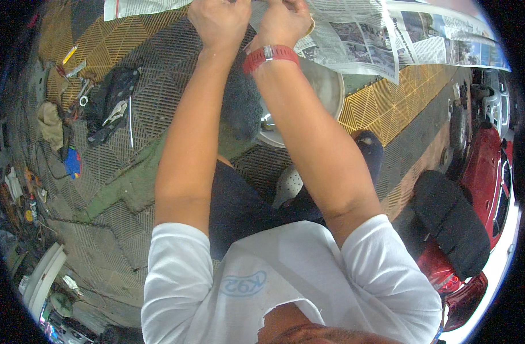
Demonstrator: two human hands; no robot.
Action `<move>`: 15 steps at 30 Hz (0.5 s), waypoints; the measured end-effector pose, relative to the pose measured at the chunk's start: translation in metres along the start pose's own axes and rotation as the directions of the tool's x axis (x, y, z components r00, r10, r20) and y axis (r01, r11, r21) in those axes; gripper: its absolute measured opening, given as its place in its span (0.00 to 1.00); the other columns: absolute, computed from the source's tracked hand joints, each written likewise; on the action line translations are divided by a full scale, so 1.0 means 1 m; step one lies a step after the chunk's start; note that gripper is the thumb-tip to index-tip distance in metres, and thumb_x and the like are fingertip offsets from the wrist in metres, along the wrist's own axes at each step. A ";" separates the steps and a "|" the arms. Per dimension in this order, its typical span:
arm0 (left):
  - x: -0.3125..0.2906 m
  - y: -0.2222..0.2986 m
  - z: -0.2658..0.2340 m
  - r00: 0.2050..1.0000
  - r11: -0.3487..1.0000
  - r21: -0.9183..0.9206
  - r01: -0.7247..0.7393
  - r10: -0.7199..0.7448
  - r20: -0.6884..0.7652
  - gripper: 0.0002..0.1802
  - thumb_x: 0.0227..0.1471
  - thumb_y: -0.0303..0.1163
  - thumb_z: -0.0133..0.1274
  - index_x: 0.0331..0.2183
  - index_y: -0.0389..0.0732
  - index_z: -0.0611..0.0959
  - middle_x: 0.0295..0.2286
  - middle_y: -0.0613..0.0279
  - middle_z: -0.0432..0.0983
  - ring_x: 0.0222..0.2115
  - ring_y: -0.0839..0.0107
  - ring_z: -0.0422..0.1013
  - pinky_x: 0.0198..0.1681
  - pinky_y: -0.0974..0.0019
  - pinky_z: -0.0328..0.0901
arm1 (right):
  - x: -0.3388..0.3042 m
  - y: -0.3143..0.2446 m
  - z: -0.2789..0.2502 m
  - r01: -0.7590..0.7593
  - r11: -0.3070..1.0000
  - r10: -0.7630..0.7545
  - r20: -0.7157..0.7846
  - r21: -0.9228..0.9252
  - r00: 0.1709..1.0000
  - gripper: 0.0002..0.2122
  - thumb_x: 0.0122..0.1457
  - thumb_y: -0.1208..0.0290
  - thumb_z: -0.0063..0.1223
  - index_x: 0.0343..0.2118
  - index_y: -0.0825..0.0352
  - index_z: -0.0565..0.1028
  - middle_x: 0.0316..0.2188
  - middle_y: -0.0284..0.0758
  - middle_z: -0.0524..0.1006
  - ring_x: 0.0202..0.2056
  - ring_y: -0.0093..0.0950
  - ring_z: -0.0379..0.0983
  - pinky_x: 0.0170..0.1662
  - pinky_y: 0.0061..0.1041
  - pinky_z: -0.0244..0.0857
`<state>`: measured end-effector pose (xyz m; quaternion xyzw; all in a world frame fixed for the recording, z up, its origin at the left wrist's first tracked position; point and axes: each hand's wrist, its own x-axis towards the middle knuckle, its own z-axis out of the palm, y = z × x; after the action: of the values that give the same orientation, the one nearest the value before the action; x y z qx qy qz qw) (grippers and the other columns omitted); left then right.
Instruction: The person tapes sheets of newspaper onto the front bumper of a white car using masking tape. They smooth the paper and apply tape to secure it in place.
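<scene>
My left hand (pixel 221 22) and my right hand (pixel 282 24) are close together at the top edge, fingers curled inward. The picture's edge cuts off the fingertips, so what the left pinches is hidden. From behind the right hand shows the tan curved rim of a roll (pixel 312 26), which looks like tape. Printed newspaper (pixel 360 37) spreads to the right of my hands, its lower edge hanging loose. Another newspaper sheet (pixel 139 7) lies to the left. A red-strapped watch (pixel 271 54) is on my right wrist.
Below my forearms sits a round, pale basin-like thing (pixel 325 86). Tools (pixel 85 92), a dark bag (pixel 116 94) and a thin rod (pixel 130 122) lie on the grated floor at left. A white curved strip (pixel 440 10) runs behind the newspaper. Red car parts (pixel 481 172) and a black seat-like pad (pixel 451 221) are at right.
</scene>
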<state>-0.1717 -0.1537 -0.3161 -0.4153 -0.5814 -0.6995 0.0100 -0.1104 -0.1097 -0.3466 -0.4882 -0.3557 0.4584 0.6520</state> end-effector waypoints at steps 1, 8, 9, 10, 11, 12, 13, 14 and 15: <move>0.001 0.001 0.001 1.000 1.000 0.014 -0.027 0.027 0.001 0.05 0.53 0.23 0.67 0.33 0.35 0.87 0.27 0.55 0.83 0.25 0.66 0.81 0.31 0.64 0.73 | 0.003 0.002 0.001 0.005 1.000 -0.005 -0.002 0.026 1.000 0.06 0.60 0.77 0.68 0.33 0.68 0.79 0.29 0.28 0.76 0.29 0.20 0.68 0.34 0.21 0.64; 0.008 -0.002 0.000 0.998 0.993 0.094 -0.069 0.068 0.012 0.06 0.50 0.26 0.69 0.30 0.36 0.87 0.26 0.54 0.82 0.25 0.60 0.80 0.30 0.60 0.72 | -0.002 -0.007 0.015 -0.041 0.999 0.041 -0.106 0.008 0.993 0.07 0.60 0.78 0.68 0.32 0.69 0.78 0.28 0.31 0.77 0.30 0.23 0.72 0.35 0.26 0.68; 0.009 -0.002 0.000 0.997 0.992 0.104 -0.071 0.070 0.015 0.06 0.50 0.27 0.69 0.30 0.37 0.87 0.26 0.55 0.82 0.25 0.59 0.79 0.30 0.60 0.72 | -0.003 -0.011 0.016 -0.041 0.999 0.041 -0.107 0.000 0.993 0.07 0.60 0.78 0.68 0.31 0.69 0.77 0.28 0.32 0.77 0.30 0.24 0.72 0.35 0.27 0.68; 0.010 -0.002 -0.001 0.994 0.984 0.140 -0.107 0.105 0.023 0.07 0.50 0.27 0.69 0.29 0.37 0.86 0.25 0.55 0.82 0.25 0.58 0.79 0.30 0.59 0.72 | -0.004 -0.015 0.017 -0.042 0.999 0.041 -0.108 -0.008 0.993 0.08 0.60 0.78 0.69 0.30 0.68 0.76 0.27 0.32 0.77 0.30 0.25 0.72 0.35 0.28 0.69; 0.011 -0.002 -0.002 0.990 0.974 0.177 -0.142 0.138 0.033 0.07 0.49 0.28 0.69 0.29 0.37 0.86 0.25 0.55 0.81 0.25 0.57 0.79 0.30 0.58 0.72 | -0.005 -0.018 0.020 -0.068 0.998 0.069 -0.146 0.007 0.987 0.09 0.60 0.78 0.69 0.29 0.68 0.75 0.27 0.33 0.77 0.30 0.25 0.72 0.35 0.29 0.69; 0.013 -0.002 -0.003 0.984 0.961 0.214 -0.177 0.172 0.044 0.08 0.49 0.28 0.70 0.28 0.38 0.86 0.25 0.55 0.81 0.26 0.56 0.79 0.30 0.58 0.72 | -0.007 -0.022 0.022 -0.095 0.995 0.097 -0.182 0.022 0.979 0.10 0.59 0.77 0.69 0.28 0.67 0.74 0.26 0.33 0.77 0.29 0.26 0.72 0.35 0.29 0.69; 0.013 -0.001 -0.004 0.986 0.960 0.225 -0.169 0.162 0.047 0.08 0.48 0.29 0.70 0.28 0.38 0.85 0.24 0.55 0.81 0.26 0.56 0.78 0.30 0.57 0.71 | -0.010 -0.026 0.024 -0.120 0.992 0.126 -0.216 0.039 0.968 0.11 0.59 0.77 0.70 0.27 0.67 0.73 0.26 0.33 0.77 0.28 0.26 0.72 0.34 0.30 0.69; 0.014 0.000 -0.005 0.987 0.958 0.236 -0.161 0.153 0.050 0.09 0.47 0.29 0.70 0.27 0.39 0.85 0.24 0.56 0.80 0.26 0.55 0.78 0.30 0.56 0.71 | -0.012 -0.029 0.023 -0.129 0.992 0.126 -0.203 -0.002 0.971 0.12 0.59 0.77 0.70 0.27 0.67 0.73 0.25 0.33 0.76 0.28 0.26 0.71 0.34 0.30 0.69; 0.014 0.001 -0.005 0.988 0.957 0.245 -0.153 0.144 0.053 0.09 0.46 0.30 0.71 0.27 0.39 0.85 0.23 0.56 0.80 0.26 0.54 0.78 0.30 0.56 0.71 | -0.011 -0.030 0.021 -0.134 0.990 0.124 -0.192 -0.042 0.974 0.13 0.59 0.77 0.71 0.27 0.66 0.72 0.25 0.33 0.76 0.27 0.26 0.70 0.34 0.31 0.69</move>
<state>-0.1834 -0.1512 -0.3068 -0.4652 -0.6316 -0.6113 0.1045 -0.1254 -0.1171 -0.3122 -0.5692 -0.2724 0.4415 0.6379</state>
